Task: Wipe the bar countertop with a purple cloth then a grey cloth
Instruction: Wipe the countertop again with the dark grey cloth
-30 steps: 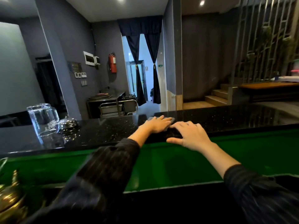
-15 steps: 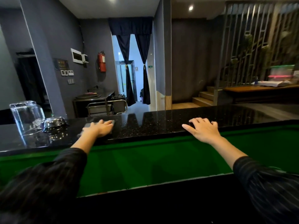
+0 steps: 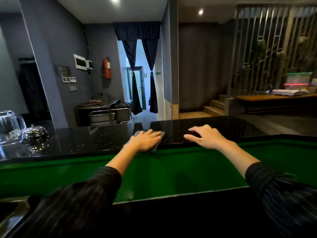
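Now, left hand point(image 3: 145, 141): flat, fingers spread, pressing the grey cloth point(image 3: 160, 134) at the countertop's point(image 3: 96, 140) near edge.
Right hand point(image 3: 205, 136): open, palm down, empty, resting near the same edge.
Risk: cloth already overhanging that edge; could slip off onto the green ledge point(image 3: 171, 169); leftward strokes could knock the bell point(image 3: 35, 132) or upturned glass point(image 3: 10, 127).
Cloth: grey, thin, crumpled, mostly hidden under the palm.

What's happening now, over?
Left hand flat on grey cloth, counter. Right hand bare. Bell, glass far left.
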